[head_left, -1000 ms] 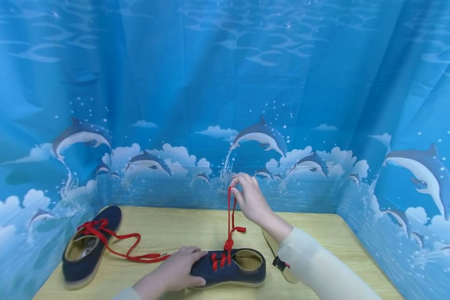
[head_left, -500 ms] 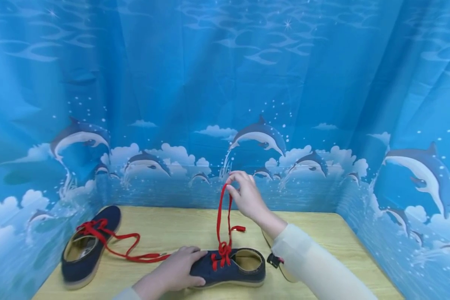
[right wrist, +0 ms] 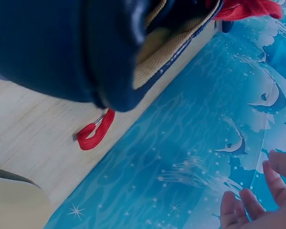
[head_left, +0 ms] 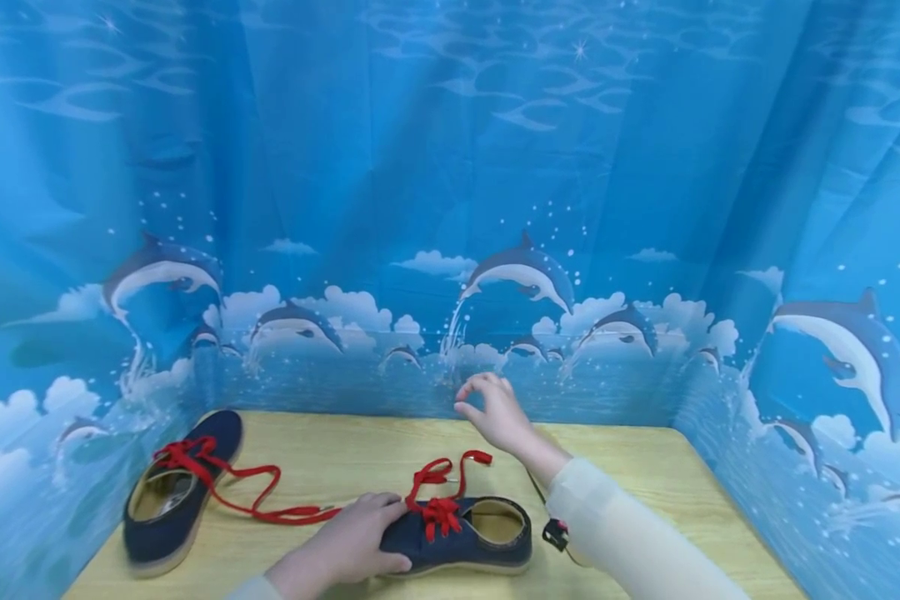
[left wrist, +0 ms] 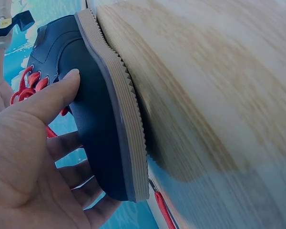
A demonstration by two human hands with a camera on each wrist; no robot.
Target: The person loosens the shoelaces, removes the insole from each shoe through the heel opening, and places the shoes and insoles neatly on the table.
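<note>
A navy lace-up shoe (head_left: 487, 552) with a pale sole lies near the front of the table. My left hand (head_left: 348, 537) grips its toe; the left wrist view has the thumb on the upper and the fingers round the far side. Bunched over the eyelets is a red shoelace (head_left: 441, 510), its loose lengths trailing behind the shoe. My right hand (head_left: 495, 412) is raised beyond the shoe, thumb and forefinger curved with a gap between them, holding nothing. In the right wrist view, the hand's spread fingers (right wrist: 250, 205) are apart from the shoe's heel (right wrist: 43, 47).
A second navy shoe (head_left: 157, 542) stands at the left, its red laces (head_left: 270, 518) stretching across the table (head_left: 322, 450) toward my left hand. A blue dolphin-print curtain (head_left: 435, 208) encloses the back and sides. Partly behind the right sleeve (head_left: 630, 525) lies something flat with a dark edge.
My right hand has let go of the raised red lace and lowered slightly. The lace has dropped onto and behind the shoe. The left hand keeps its place on the toe.
</note>
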